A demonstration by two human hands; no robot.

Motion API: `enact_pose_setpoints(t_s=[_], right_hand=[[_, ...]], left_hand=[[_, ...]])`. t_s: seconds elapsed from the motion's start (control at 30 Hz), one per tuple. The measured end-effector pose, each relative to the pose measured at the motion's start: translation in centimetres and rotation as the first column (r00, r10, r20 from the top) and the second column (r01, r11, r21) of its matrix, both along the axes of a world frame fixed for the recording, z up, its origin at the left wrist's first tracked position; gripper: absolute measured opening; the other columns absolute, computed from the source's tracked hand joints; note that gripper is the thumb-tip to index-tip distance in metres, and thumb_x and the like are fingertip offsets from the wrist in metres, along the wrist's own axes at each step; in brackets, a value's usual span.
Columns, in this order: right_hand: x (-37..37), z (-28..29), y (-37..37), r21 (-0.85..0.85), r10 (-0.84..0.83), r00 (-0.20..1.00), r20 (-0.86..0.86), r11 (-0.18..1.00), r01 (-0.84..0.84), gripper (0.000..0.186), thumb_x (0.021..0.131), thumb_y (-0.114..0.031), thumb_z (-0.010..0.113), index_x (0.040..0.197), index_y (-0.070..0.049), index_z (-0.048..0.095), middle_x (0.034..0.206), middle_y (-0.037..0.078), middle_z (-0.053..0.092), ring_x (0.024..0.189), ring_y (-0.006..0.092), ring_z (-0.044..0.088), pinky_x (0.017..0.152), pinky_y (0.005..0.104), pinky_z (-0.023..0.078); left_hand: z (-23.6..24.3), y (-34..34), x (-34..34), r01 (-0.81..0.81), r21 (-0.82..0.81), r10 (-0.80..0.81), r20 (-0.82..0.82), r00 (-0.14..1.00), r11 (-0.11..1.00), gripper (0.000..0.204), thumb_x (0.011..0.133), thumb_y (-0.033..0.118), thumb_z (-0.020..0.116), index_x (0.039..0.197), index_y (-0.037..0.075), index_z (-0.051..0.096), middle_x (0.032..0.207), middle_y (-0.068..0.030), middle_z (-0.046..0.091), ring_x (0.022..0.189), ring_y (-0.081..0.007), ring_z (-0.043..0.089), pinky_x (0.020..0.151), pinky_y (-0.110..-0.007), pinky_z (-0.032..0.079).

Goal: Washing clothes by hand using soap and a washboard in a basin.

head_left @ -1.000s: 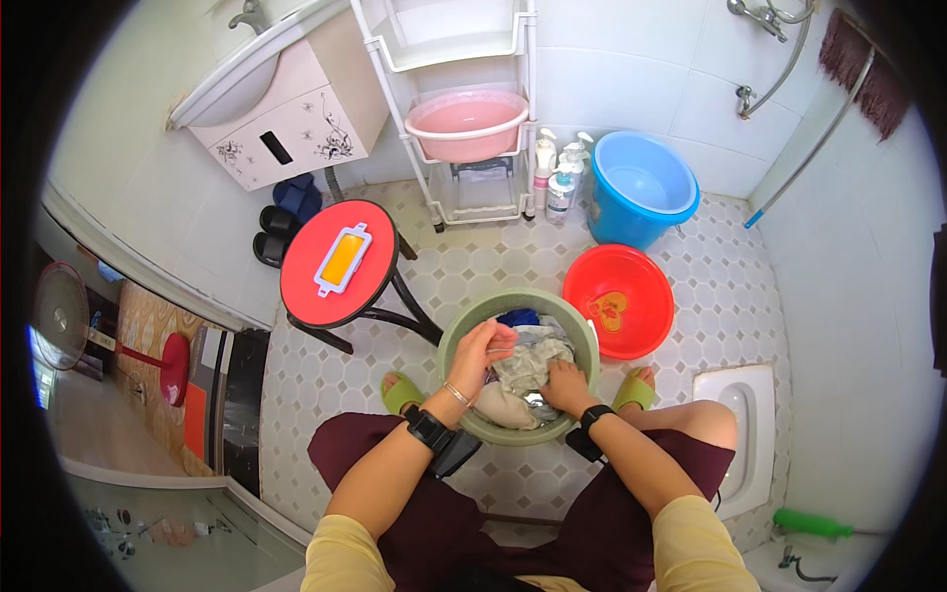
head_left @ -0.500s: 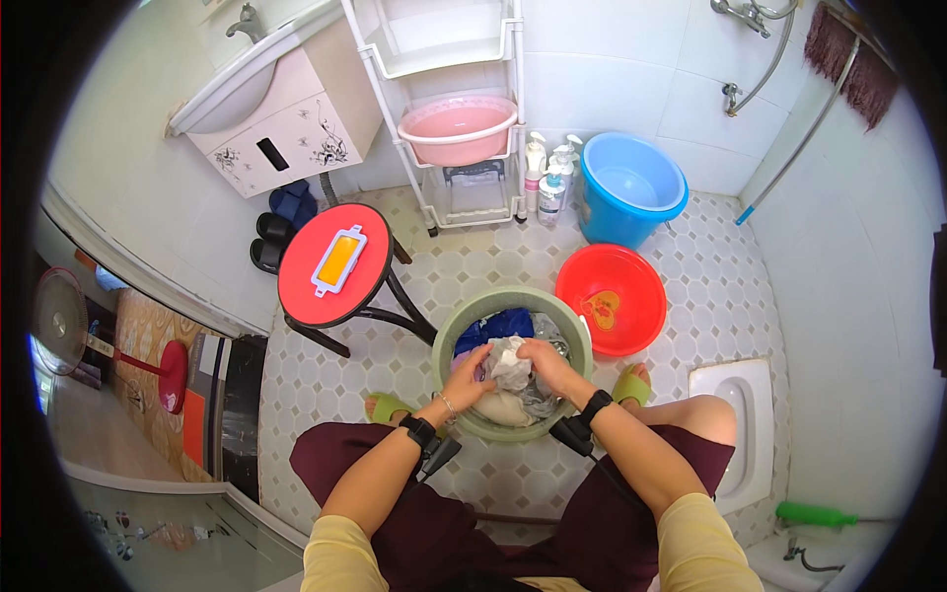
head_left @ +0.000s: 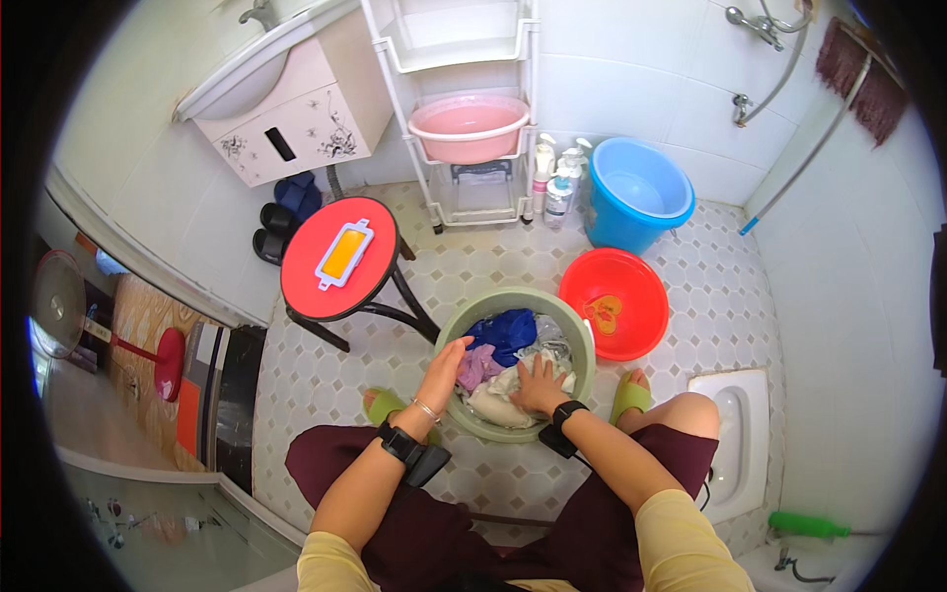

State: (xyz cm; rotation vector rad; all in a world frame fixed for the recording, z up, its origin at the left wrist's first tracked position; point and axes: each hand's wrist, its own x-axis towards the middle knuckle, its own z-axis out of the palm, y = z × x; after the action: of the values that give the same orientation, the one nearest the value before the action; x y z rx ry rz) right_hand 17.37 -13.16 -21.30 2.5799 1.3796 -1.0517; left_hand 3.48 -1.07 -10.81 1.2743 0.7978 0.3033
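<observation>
A pale green basin [head_left: 584, 340] stands on the floor between my feet, with several pieces of clothing in it. Blue cloth [head_left: 501, 333] lies at its far side, a lilac piece [head_left: 477, 367] toward the left, and whitish-grey cloth [head_left: 501, 405] nearer me. My right hand [head_left: 540, 389] rests on the whitish cloth, its fingers spread. Over the basin's left rim, my left hand [head_left: 442, 377] is held up edge-on with its fingers stretched out, holding nothing. A black band is on each wrist.
At the left stands a red stool [head_left: 296, 266] bearing a white dish with a yellow block [head_left: 344, 255]. A red basin [head_left: 641, 331] and a blue bucket [head_left: 617, 222] stand beyond to the right. Pump bottles [head_left: 558, 193] stand near a white rack [head_left: 434, 197]. A squat toilet [head_left: 755, 434] is at the right.
Both hands have let go of the whitish cloth, which now lies in the basin. My left hand has drawn back to the left rim; my right hand has spread over the cloth.
</observation>
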Motion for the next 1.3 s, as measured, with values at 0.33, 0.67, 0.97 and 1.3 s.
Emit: enact_pose_setpoints(t_s=[0.33, 0.67, 0.97, 1.3], right_hand=[[-0.8, -3.4, 2.4, -0.303, -0.034, 0.987, -0.16, 0.953, -0.016, 0.09, 0.076, -0.058, 0.044, 0.14, -0.014, -0.002, 0.144, 0.018, -0.008, 0.133, 0.0361, -0.006, 0.103, 0.0548, 0.002], [4.0, -4.8, 3.1, -0.006, -0.085, 0.965, -0.249, 0.996, 0.086, 0.051, 0.078, -0.029, 0.047, 0.125, -0.01, 0.045, 0.127, 0.019, 0.042, 0.124, 0.0359, 0.03, 0.098, 0.0521, 0.024], [4.7, -2.2, 1.8, 0.311, -0.18, 0.955, -0.235, 0.917, 0.249, 0.024, 0.079, -0.023, 0.047, 0.078, -0.006, 0.064, 0.082, 0.01, 0.06, 0.073, 0.0263, 0.056, 0.072, 0.0361, 0.044], [-0.3, 7.9, 2.3, 0.015, -0.021, 0.034, -0.999, 0.579, 0.815, 0.013, 0.082, -0.015, 0.049, 0.07, -0.01, 0.05, 0.067, -0.003, 0.049, 0.06, 0.0072, 0.046, 0.056, 0.0232, 0.038]], left_hand=[[2.9, -0.5, 0.2, 0.076, -0.281, -0.024, 0.186, 0.982, 0.957, 0.061, 0.092, 0.049, 0.024, 0.124, 0.0, 0.041, 0.128, -0.015, 0.042, 0.122, -0.0227, 0.036, 0.103, -0.034, 0.025], [-1.4, 0.0, 0.1, 0.086, -0.242, -0.092, -0.011, 0.996, 0.966, 0.06, 0.091, 0.051, 0.025, 0.121, 0.002, 0.044, 0.125, -0.012, 0.044, 0.118, -0.0218, 0.039, 0.102, -0.035, 0.027], [-6.8, 0.5, 0.8, -0.033, -0.502, -0.038, -0.131, 0.991, 0.864, 0.072, 0.082, 0.063, 0.034, 0.125, 0.005, 0.04, 0.131, -0.0156, 0.036, 0.122, -0.0272, 0.034, 0.102, -0.04, 0.024], [-8.5, -1.4, 4.5, -0.105, -0.635, 0.079, -0.069, 0.994, 0.766, 0.048, 0.087, 0.051, 0.037, 0.112, 0.012, 0.05, 0.111, -0.0076, 0.054, 0.103, -0.0205, 0.051, 0.088, -0.038, 0.04]])
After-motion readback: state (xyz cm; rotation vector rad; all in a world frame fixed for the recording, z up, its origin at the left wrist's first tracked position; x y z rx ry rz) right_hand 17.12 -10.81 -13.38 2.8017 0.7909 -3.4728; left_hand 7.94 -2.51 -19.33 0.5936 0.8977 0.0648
